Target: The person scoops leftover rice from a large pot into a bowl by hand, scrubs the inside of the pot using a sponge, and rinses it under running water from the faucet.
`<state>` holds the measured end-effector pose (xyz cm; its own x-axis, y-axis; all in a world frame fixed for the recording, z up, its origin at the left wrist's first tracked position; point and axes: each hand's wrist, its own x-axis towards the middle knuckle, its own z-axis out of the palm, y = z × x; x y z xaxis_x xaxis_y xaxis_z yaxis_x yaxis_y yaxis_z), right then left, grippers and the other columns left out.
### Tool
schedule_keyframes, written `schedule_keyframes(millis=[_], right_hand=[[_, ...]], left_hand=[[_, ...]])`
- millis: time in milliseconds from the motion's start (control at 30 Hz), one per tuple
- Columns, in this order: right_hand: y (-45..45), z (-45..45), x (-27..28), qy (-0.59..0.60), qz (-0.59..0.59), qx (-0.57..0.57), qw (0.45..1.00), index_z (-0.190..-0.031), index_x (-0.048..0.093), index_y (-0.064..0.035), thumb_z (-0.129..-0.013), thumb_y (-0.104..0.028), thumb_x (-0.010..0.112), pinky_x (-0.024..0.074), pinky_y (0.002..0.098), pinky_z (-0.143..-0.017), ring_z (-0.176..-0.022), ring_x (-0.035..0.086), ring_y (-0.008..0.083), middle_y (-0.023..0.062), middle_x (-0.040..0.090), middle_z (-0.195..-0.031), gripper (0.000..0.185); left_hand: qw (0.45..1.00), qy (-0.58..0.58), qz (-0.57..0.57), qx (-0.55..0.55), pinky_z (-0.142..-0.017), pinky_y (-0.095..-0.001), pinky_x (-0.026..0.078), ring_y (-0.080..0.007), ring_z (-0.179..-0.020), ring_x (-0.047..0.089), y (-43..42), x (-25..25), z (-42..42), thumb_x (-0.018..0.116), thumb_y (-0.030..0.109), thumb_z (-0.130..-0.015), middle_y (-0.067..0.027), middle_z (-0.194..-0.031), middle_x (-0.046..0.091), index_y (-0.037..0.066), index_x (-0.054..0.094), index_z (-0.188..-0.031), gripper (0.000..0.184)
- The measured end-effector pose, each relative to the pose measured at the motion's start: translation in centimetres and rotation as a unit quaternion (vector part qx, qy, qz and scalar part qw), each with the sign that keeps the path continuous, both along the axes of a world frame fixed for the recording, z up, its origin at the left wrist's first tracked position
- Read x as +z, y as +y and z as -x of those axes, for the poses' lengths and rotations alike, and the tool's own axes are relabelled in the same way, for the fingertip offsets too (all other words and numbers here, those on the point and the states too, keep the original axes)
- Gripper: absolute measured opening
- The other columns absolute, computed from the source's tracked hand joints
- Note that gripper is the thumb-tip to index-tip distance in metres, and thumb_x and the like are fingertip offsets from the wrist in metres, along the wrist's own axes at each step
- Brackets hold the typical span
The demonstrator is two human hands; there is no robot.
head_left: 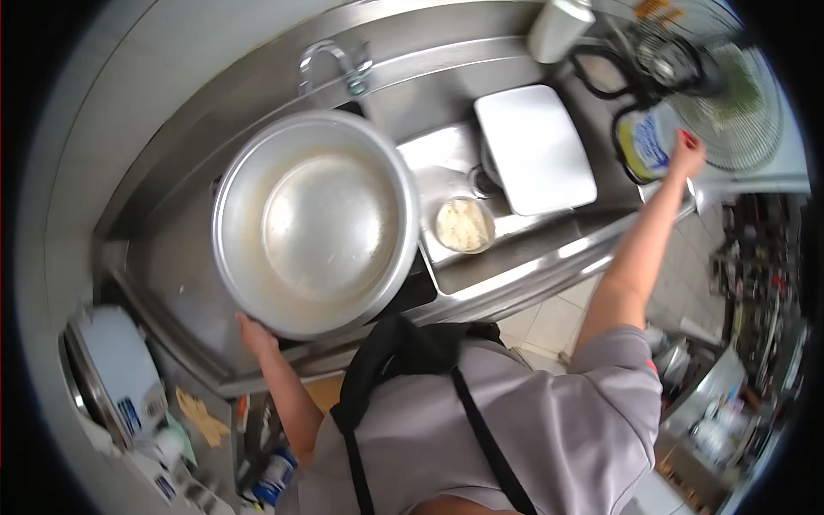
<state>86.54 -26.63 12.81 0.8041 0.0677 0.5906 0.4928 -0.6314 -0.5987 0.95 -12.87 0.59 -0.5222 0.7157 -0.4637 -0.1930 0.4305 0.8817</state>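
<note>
A large, round aluminium pot (pixel 330 232) rests over the left sink, its inside bare with a brownish stain around the wall. My left hand (pixel 256 335) is at its near left rim, fingers partly hidden behind the edge. Far to the right, my right hand (pixel 687 156) is closed beside a container with a yellow and blue label (pixel 644 144). Red shows at its fingertips; what lies between them is too small to make out. A clear bowl of pale food (pixel 463 225) sits in the right basin, next to a white rectangular lid or tray (pixel 541 150).
A chrome faucet (pixel 330 64) rises behind the pot. A white bottle (pixel 560 30) and a wire rack (pixel 742 112) with greens stand at the back right. A rice-cooker-like appliance (pixel 120 369) and yellow gloves (pixel 202 416) lie at lower left; shelves line the right.
</note>
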Motion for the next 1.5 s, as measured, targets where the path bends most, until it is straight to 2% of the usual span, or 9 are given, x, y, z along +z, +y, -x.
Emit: schedule_keyframes(millis=[133,233,367,467,567,833,1133,1333,1500], right_hand=[[-1.8,-6.2,-5.7,-0.069,0.228,-0.159,0.958,-0.095,0.062,-0.0063,-0.068,-0.035,0.066,0.0455,0.0366,-0.073,-0.089,0.057,0.0285,0.0157,0.06,-0.097,0.04],[0.6,1.0,-3.3,-0.22,0.178,-0.158,0.946,-0.098,0.062,-0.0057,-0.069,-0.031,0.063,0.0436,0.0408,-0.076,-0.092,0.053,0.0332,0.0208,0.055,-0.101,0.039],[9.0,15.5,-3.9,0.03,0.063,0.19,0.979,-0.092,0.064,-0.0056,-0.082,-0.022,0.05,0.0437,0.0324,-0.076,-0.088,0.057,0.0239,0.0108,0.062,-0.093,0.024],[16.5,24.6,-12.0,0.337,0.005,0.477,0.812,-0.096,0.062,-0.0052,-0.084,-0.027,0.054,0.0457,0.0284,-0.066,-0.077,0.059,0.0163,0.0084,0.063,-0.086,0.026],[19.8,34.7,-13.2,0.492,0.041,0.508,0.706,-0.108,0.056,-0.0024,-0.081,-0.032,0.058,0.0507,0.0284,-0.058,-0.079,0.059,0.0177,0.0105,0.06,-0.093,0.039],[22.4,44.7,-11.0,0.49,0.063,0.573,0.654,-0.099,0.06,-0.001,-0.075,-0.013,0.057,0.0501,0.0298,-0.048,-0.055,0.06,0.0189,0.0104,0.063,-0.075,0.027],[24.1,56.1,-14.5,0.74,0.032,0.541,0.399,-0.123,0.038,-0.0121,-0.078,-0.008,0.058,0.0548,0.0366,-0.049,-0.057,0.06,0.0242,0.0167,0.055,-0.096,0.05],[22.8,60.7,-14.9,0.811,-0.02,0.504,0.296,-0.114,0.04,-0.0104,-0.082,-0.02,0.058,0.0516,0.0502,-0.066,-0.086,0.056,0.0396,0.0174,0.035,-0.127,0.038],[22.3,60.5,-11.9,0.773,0.106,0.535,0.325,-0.135,0.021,-0.0165,-0.078,-0.053,0.052,0.0282,0.0622,-0.089,-0.122,0.017,0.0487,0.0189,0.007,-0.141,0.075]], left_hand=[[0.997,0.05,-0.041,0.052,-0.09,-0.033,0.037,-0.0257,-0.104,0.05,1.0,2.5,-0.5,0.035,0.036,-0.092,-0.0158,-0.117,0.05,-0.008,0.043,-0.117,0.051],[0.995,0.001,-0.091,0.035,-0.086,-0.0317,0.04,-0.0245,-0.1,0.052,1.4,6.7,-1.5,0.037,0.035,-0.092,-0.0151,-0.113,0.052,-0.007,0.046,-0.115,0.049],[0.983,-0.088,-0.161,-0.008,-0.082,-0.0314,0.043,-0.0235,-0.094,0.055,2.1,14.2,-5.2,0.04,0.033,-0.09,-0.0147,-0.107,0.056,-0.005,0.05,-0.111,0.044],[0.964,-0.137,-0.221,-0.048,-0.08,-0.0313,0.045,-0.0235,-0.091,0.057,3.1,17.6,-7.4,0.043,0.03,-0.089,-0.0145,-0.103,0.058,-0.004,0.052,-0.108,0.04],[0.949,-0.174,-0.25,-0.077,-0.078,-0.0307,0.046,-0.0239,-0.09,0.057,3.3,20.6,-9.3,0.046,0.028,-0.086,-0.0145,-0.101,0.059,-0.004,0.053,-0.106,0.037],[0.957,-0.057,-0.282,-0.043,-0.074,-0.0309,0.049,-0.0229,-0.081,0.06,2.6,30.7,-11.4,0.055,0.025,-0.081,-0.0139,-0.092,0.061,-0.002,0.059,-0.098,0.032],[0.904,0.18,-0.328,-0.205,-0.05,-0.0168,0.033,-0.0043,-0.053,0.045,-1.6,35.4,-17.0,0.059,0.013,-0.079,0.0,-0.062,0.053,0.005,0.054,-0.066,0.016],[0.842,0.259,-0.318,-0.351,-0.046,-0.0172,0.018,0.0008,-0.052,0.027,-2.6,34.6,-18.1,0.06,0.01,-0.08,0.0088,-0.056,0.035,0.009,0.036,-0.056,0.034],[0.841,0.243,-0.308,-0.373,-0.045,-0.0169,0.016,0.0015,-0.051,0.023,-3.1,34.0,-19.3,0.061,0.011,-0.081,0.0103,-0.054,0.031,0.009,0.033,-0.056,0.038]])
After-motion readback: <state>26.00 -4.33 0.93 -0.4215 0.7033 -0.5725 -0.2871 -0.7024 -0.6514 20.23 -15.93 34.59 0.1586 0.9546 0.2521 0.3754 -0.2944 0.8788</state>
